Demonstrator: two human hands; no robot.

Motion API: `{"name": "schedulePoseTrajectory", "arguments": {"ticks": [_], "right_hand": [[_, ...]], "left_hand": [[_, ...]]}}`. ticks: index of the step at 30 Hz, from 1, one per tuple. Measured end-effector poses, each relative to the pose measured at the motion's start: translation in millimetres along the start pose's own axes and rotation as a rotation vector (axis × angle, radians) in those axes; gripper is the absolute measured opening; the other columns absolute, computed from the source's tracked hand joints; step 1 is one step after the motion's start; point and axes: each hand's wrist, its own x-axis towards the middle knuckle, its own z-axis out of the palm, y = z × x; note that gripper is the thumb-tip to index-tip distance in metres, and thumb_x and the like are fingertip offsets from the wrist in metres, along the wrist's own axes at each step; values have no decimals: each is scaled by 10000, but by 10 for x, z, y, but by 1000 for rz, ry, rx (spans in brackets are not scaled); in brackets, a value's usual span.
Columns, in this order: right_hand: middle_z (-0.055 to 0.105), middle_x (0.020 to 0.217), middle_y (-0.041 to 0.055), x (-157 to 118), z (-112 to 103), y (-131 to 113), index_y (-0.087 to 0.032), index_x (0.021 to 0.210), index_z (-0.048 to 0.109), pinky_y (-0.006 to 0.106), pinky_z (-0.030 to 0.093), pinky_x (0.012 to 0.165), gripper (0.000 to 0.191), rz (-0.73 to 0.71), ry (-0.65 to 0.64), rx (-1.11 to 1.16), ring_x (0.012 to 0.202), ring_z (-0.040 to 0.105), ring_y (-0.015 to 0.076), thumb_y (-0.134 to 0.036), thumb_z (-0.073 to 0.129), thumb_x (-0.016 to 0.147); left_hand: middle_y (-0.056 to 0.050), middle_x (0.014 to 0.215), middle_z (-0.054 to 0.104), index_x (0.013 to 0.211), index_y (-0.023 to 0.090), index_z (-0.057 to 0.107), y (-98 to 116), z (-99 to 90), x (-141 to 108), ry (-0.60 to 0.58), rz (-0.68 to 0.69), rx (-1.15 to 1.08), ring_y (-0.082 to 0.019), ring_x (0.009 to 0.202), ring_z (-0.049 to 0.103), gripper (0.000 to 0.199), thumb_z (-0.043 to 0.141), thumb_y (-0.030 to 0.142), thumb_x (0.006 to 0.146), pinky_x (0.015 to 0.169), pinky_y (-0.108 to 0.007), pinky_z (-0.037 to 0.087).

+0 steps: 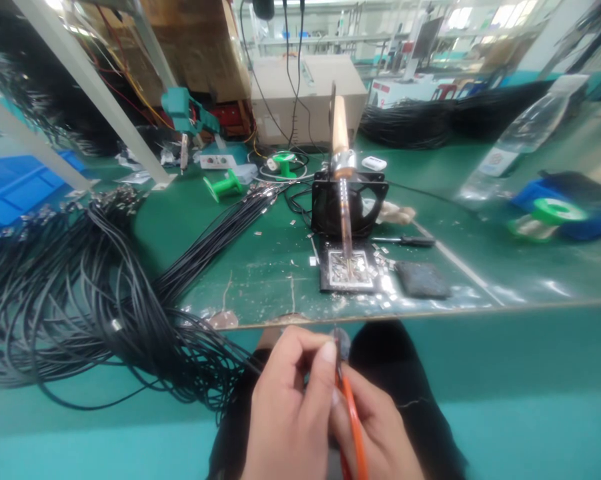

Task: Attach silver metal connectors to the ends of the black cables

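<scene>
Both my hands meet over my lap, just in front of the bench edge. My right hand (375, 420) is wrapped round orange-handled pliers (354, 420), their dark jaws pointing up between my fingers. Thumb and forefinger of my left hand (293, 393) are pinched together beside the jaws; what they hold is hidden. Black cables (130, 287) lie in a large bundle to the left, some hanging over the edge and running towards my left hand. Straight ahead, a soldering iron (341, 147) with a wooden handle stands tip down over a small framed black plate (325, 267) with scraps on it.
Behind the plate stands a black fan (325, 207). A dark flat block (423, 280) and a thin black-handled tool (415, 241) lie to its right. Green spools (225, 187), a plastic bottle (525, 133), a blue bin (25, 190) and a cardboard box (305, 87) stand farther out.
</scene>
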Motion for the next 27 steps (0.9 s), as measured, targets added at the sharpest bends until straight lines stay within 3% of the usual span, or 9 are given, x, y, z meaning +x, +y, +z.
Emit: {"name": "schedulePoseTrajectory", "arguments": {"ticks": [12, 21, 27], "right_hand": [[477, 642, -18, -3, -29, -81, -184, 697, 576, 222, 423, 536, 500, 19, 7, -70, 600, 447, 128, -611, 579, 957], [463, 649, -22, -16, -69, -130, -189, 683, 544, 229, 411, 550, 487, 75, -21, -25, 614, 437, 128, -594, 602, 947], [429, 616, -32, -64, -28, -92, -182, 677, 567, 219, 382, 498, 538, 106, 44, 4, 565, 391, 111, -655, 593, 932]], "left_hand": [[-9, 830, 671, 885, 220, 673, -9, 17, -1, 4, -16, 1, -166, 748, 611, 284, 598, 476, 982, 677, -251, 501], [1, 791, 669, 876, 221, 670, 20, 42, -3, -11, -61, -29, -152, 703, 609, 289, 603, 482, 978, 637, -234, 492], [2, 777, 663, 873, 209, 676, 37, 36, 23, -38, -82, -70, -141, 690, 587, 287, 618, 474, 969, 625, -224, 472]]}}
